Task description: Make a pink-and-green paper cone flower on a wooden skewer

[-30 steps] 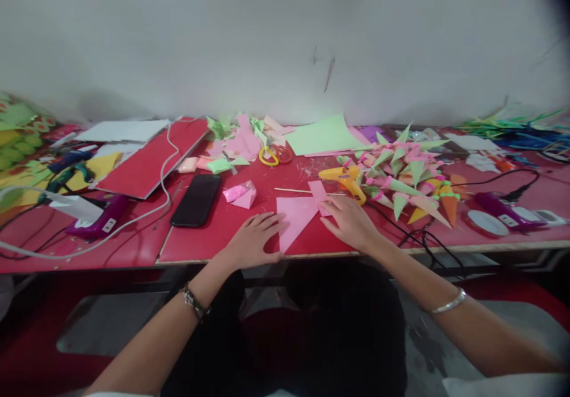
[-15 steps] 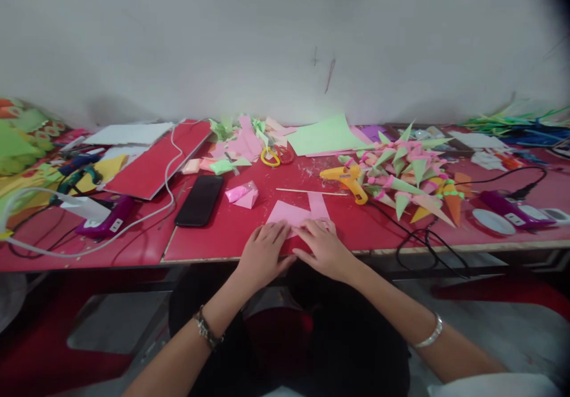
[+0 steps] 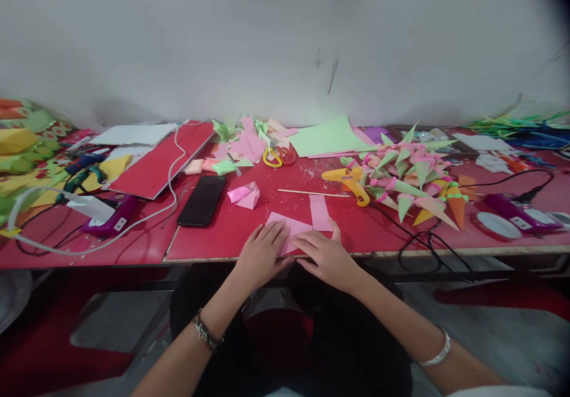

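Note:
A pink paper sheet (image 3: 291, 227) lies at the near edge of the red table (image 3: 231, 231), partly folded over. My left hand (image 3: 262, 253) rests on its left part, fingers stretched flat and pressing down. My right hand (image 3: 327, 254) lies on its right part, fingers also flat on the paper. A second pink strip (image 3: 319, 212) lies just beyond the hands. A thin wooden stick (image 3: 312, 193) lies farther back.
A yellow glue gun (image 3: 347, 178) and a pile of green, pink and orange paper cones (image 3: 412, 177) lie to the right. A black phone (image 3: 202, 200), a folded pink piece (image 3: 244, 194), yellow scissors (image 3: 271, 156), green paper (image 3: 327, 137), purple glue guns (image 3: 519, 212) and cables surround them.
The pink sheet has been pulled towards the table's near edge and folded. Both hands came together on it, the right hand moving left from the far corner.

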A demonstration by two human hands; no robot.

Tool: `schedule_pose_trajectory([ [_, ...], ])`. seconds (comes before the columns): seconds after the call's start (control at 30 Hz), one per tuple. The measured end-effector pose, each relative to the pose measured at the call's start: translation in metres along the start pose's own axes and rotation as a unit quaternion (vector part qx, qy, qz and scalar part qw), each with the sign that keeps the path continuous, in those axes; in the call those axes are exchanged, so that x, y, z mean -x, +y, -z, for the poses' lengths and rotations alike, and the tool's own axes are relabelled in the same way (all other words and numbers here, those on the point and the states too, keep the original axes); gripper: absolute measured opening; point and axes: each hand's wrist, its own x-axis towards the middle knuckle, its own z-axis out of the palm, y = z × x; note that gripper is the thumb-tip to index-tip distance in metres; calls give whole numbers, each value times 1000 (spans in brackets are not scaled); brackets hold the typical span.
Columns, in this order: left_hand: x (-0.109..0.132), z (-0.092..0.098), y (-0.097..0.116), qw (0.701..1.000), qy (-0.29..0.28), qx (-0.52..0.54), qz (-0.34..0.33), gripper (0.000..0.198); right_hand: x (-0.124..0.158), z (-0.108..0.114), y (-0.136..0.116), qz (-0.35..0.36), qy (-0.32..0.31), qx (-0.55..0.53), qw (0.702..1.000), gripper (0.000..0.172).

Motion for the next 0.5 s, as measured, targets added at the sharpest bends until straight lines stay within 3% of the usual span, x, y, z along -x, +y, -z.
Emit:
schedule_pose_trajectory([
  [0.3, 9, 21, -32, 996, -43, 12, -81, 33, -1, 8, 7, -38, -13, -49, 998, 36],
  [0.4, 5, 30, -40, 994, 7, 92, -65, 34, -3, 12, 10, -61, -4, -68, 996, 42],
  [0.5, 0, 35, -40, 962, 72, 255, -61, 33, -6, 14, 13, -62, 14, -81, 995, 42],
])
